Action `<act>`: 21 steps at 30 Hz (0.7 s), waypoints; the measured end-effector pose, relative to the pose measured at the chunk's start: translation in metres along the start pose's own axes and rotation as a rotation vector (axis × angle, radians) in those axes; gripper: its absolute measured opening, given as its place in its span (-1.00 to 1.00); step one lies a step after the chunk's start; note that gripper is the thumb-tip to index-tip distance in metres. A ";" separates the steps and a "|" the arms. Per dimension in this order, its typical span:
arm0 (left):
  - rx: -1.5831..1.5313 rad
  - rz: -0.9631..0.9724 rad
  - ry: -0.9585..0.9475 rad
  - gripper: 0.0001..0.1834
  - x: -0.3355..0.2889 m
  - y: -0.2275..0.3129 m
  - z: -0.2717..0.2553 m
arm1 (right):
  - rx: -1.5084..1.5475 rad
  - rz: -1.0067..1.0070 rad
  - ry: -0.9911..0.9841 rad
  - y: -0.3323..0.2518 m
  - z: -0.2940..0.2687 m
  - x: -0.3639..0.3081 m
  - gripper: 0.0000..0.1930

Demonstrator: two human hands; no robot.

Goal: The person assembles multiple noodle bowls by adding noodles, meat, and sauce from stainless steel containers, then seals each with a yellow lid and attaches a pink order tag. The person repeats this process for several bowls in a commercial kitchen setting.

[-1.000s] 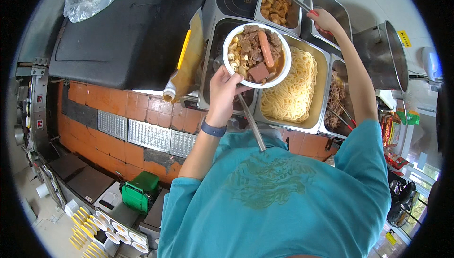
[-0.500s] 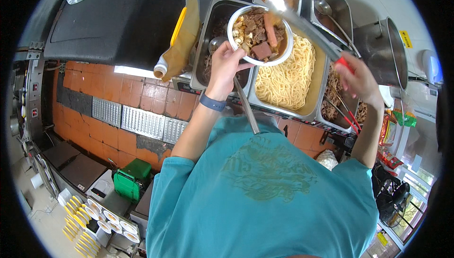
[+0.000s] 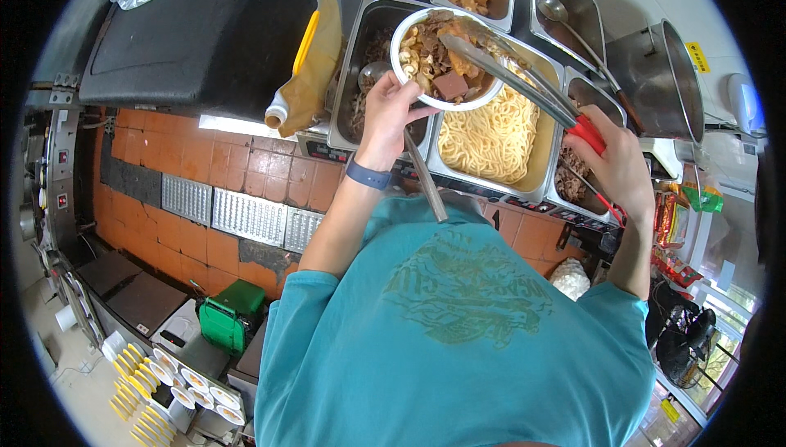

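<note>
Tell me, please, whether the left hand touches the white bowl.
Touching. The head view shows the left hand gripping the white bowl, with its thumb over the rim.

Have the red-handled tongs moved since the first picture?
Yes. Against the steel tray of browned chunks, the red-handled tongs have moved down the picture: their tips, first over that tray, are now over the white bowl.

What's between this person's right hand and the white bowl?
In the head view, red-handled tongs span it: the right hand grips them, and their tips are over the white bowl. Noodles lie below the tongs.
</note>
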State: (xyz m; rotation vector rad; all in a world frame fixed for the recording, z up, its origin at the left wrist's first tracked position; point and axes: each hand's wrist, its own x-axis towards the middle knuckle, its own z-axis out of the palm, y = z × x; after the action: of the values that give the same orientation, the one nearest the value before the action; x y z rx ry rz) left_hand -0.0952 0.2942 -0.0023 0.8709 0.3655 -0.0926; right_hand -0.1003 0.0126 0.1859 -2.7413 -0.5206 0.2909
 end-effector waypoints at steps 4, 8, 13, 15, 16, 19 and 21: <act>-0.012 0.011 -0.007 -0.94 0.000 -0.001 -0.002 | 0.044 -0.008 0.002 0.000 -0.004 0.000 -0.66; -0.005 0.020 0.002 -0.95 -0.001 0.000 -0.002 | 0.131 0.069 -0.007 0.001 -0.001 0.002 -0.70; 0.004 0.015 0.011 -0.95 -0.001 0.001 -0.004 | 0.137 0.078 0.010 0.004 0.005 0.004 -0.74; 0.012 0.019 0.009 -0.92 0.001 0.002 -0.007 | 0.130 0.131 0.048 0.007 0.010 0.002 -0.75; 0.020 0.022 0.007 -0.87 0.002 0.002 -0.007 | 0.059 0.063 0.081 0.009 0.014 0.001 -0.74; 0.032 0.028 0.006 -0.82 0.005 0.002 -0.010 | -0.022 0.054 0.150 0.014 0.027 -0.003 -0.74; 0.035 0.035 0.006 -0.83 0.006 0.002 -0.010 | 0.031 0.145 0.124 0.018 0.031 -0.005 -0.73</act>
State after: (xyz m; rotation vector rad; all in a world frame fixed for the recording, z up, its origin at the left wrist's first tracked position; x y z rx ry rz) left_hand -0.0920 0.3038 -0.0089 0.9117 0.3548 -0.0643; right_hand -0.1075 0.0039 0.1513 -2.7497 -0.2825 0.1609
